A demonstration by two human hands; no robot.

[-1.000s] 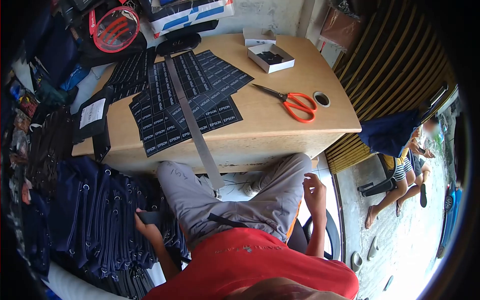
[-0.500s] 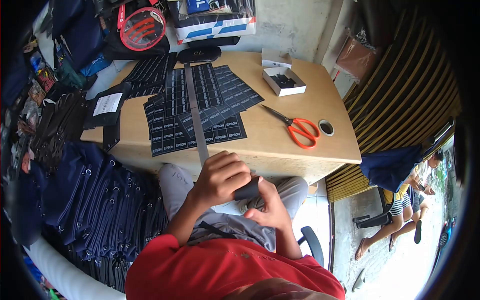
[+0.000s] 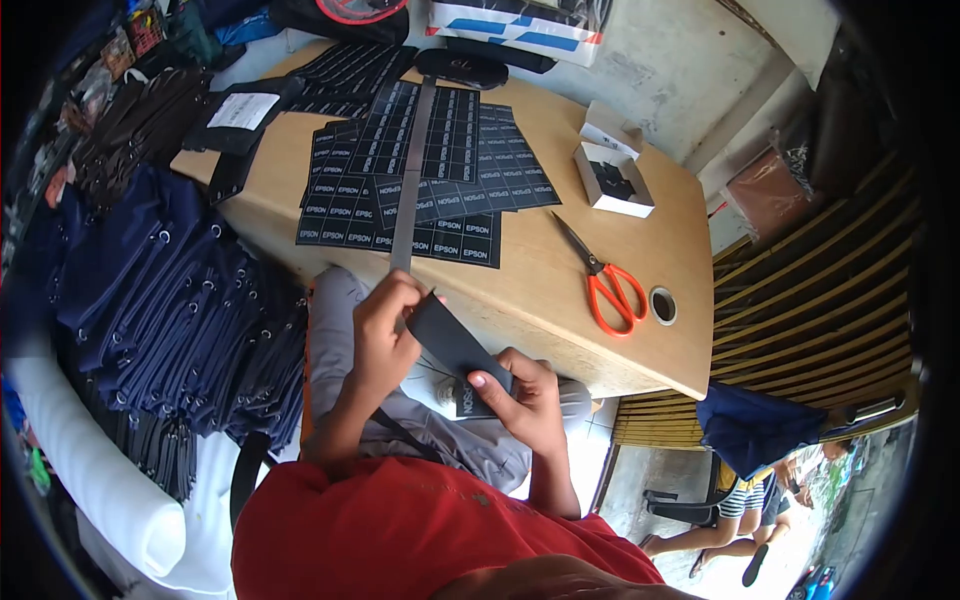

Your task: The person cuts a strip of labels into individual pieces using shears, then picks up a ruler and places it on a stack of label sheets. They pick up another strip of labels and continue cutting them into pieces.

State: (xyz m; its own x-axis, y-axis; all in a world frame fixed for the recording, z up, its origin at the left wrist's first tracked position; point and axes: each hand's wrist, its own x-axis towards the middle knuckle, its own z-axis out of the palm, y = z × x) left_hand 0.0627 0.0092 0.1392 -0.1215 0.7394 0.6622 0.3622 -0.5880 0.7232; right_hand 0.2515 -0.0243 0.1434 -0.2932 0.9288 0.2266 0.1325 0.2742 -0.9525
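A folded black strip point(image 3: 455, 342) slants across my lap in front of the desk, with a piece of white lettering partly showing at its lower end. My right hand point(image 3: 520, 395) is closed on that lower end, thumb pressed on top. At the upper end, my left hand point(image 3: 382, 325) has its fingertips pinched at the strip's edge. A long, narrow grey band point(image 3: 408, 215) runs from the back of the desk over the sheets to my left fingers; whether they also grip it is hidden. Under the band lie several black sheets point(image 3: 465, 240) printed EPSON.
Orange-handled scissors point(image 3: 600, 280) and a tape roll point(image 3: 662, 305) lie right on the desk point(image 3: 560, 290), near an open white box point(image 3: 630, 203). A black case point(image 3: 462, 68) sits at the back. Navy bags point(image 3: 190, 330) are piled left, beside a white roll point(image 3: 100, 470). Other people sit far right.
The camera view has shifted. My hands have moved apart, my right hand going lower, and the black strip now shows lengthwise between them instead of mostly covered.
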